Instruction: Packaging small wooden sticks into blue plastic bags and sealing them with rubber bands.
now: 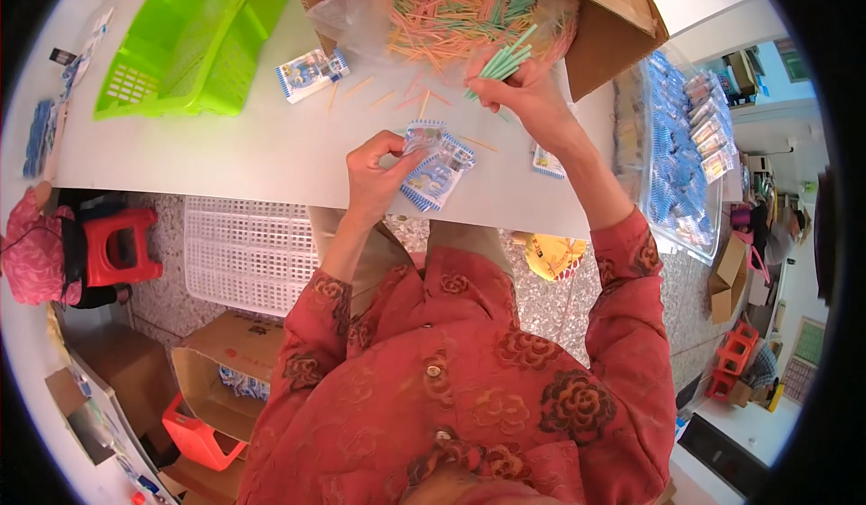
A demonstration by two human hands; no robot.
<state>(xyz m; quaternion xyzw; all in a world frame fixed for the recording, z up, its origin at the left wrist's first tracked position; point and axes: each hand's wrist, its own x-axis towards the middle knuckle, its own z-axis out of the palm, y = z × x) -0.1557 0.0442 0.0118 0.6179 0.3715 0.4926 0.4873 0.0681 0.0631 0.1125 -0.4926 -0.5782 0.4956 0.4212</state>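
My left hand (372, 178) is closed on a small blue-and-white plastic packet (424, 135), pinched between thumb and fingers. A second blue-and-white packet (442, 178) lies close against it at the table's near edge; whether my fingers also touch that one, I cannot tell. Up and to the right, my right hand (528, 97) grips a bundle of pale green sticks (507, 61). It is just in front of an open cardboard box (618, 31), whose clear plastic liner holds a heap of pink, yellow, orange and green sticks (460, 13). A few loose sticks (383, 99) are scattered on the table between my hands and the box.
A bright green plastic basket (194, 45) stands at the far left of the white table (153, 153). Another packet (311, 74) lies near it. On the right is a clear bin (631, 144) full of blue packets. Below the table edge are a white crate (244, 252) and a red stool (122, 248).
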